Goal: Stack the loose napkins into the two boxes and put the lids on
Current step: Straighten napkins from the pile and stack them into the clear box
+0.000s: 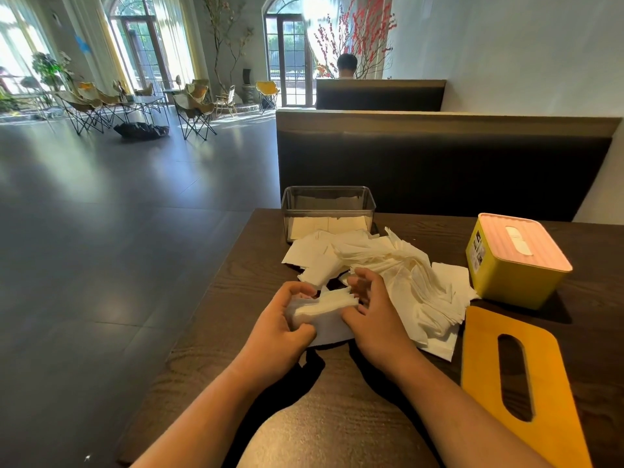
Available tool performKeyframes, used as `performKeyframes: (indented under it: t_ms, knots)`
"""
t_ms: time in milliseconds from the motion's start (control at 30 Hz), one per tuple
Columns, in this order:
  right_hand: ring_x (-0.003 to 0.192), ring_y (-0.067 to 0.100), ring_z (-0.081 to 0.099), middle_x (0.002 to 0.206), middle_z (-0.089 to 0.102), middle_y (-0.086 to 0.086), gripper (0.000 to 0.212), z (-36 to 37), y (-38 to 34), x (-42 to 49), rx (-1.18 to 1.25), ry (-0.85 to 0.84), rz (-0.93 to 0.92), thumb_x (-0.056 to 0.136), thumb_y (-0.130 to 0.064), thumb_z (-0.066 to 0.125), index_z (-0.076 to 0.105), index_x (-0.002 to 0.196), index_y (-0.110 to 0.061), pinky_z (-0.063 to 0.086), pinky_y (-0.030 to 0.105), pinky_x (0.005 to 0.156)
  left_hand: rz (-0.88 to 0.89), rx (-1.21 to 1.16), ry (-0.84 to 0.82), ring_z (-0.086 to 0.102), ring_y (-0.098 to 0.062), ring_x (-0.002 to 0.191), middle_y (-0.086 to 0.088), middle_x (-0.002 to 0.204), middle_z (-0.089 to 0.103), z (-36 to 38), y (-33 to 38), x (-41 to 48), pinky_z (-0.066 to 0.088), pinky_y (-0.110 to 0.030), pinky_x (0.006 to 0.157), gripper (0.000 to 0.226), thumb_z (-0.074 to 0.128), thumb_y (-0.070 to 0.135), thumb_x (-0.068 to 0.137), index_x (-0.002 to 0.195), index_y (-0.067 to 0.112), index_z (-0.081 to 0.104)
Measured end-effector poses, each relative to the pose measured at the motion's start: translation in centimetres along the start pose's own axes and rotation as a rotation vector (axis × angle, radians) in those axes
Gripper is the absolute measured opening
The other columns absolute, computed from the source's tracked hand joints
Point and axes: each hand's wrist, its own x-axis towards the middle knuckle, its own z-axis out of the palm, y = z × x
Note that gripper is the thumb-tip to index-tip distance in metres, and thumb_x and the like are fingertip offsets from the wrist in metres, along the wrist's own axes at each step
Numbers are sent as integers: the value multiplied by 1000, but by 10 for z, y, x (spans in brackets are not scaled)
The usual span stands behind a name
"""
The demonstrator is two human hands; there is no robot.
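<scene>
A small stack of white napkins (324, 307) sits between both hands near the table's middle. My left hand (287, 319) grips its left end, fingers curled over the top. My right hand (369, 312) holds its right end with curled fingers. Behind them spreads a loose pile of napkins (405, 275). A clear box (327, 197) stands open at the far edge with some napkins lying flat inside. A yellow box (499, 275) with a pink slotted lid (523, 244) on it stands at the right. A yellow lid (540, 376) with an oval slot lies flat at the near right.
The dark wooden table (337, 417) ends at its left edge above a grey floor. A dark booth backrest (439, 163) rises right behind the table. A person sits in the booth beyond. Folding chairs stand far off at the left.
</scene>
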Motion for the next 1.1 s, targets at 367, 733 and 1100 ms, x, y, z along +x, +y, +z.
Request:
performKeyframes:
  t_ms: [367,733,1100]
  knots:
    - [102,10,60,111,59,-2,31,-3,4,-2,-137,116,-3,88,-18,75,51,102,-31,48,19,75,45,4,25,68,-18,105,7,111,69,-2,1,2,61,-39,90,49,72,13,78,116,42,63]
    - [121,11,55,134,50,-8,55,0,3,-2,-274,-5,-22,88,-21,72,57,141,-22,48,35,108,27,16,-60,67,-8,116,11,119,72,-4,1,3,55,-25,97,59,72,-3,86,134,28,56]
    - [99,12,64,112,64,-5,21,-2,2,-4,-203,-7,-15,89,-19,70,63,102,-33,59,38,87,7,-24,-75,67,-11,111,10,122,68,-5,0,3,57,-27,92,56,77,22,80,131,37,59]
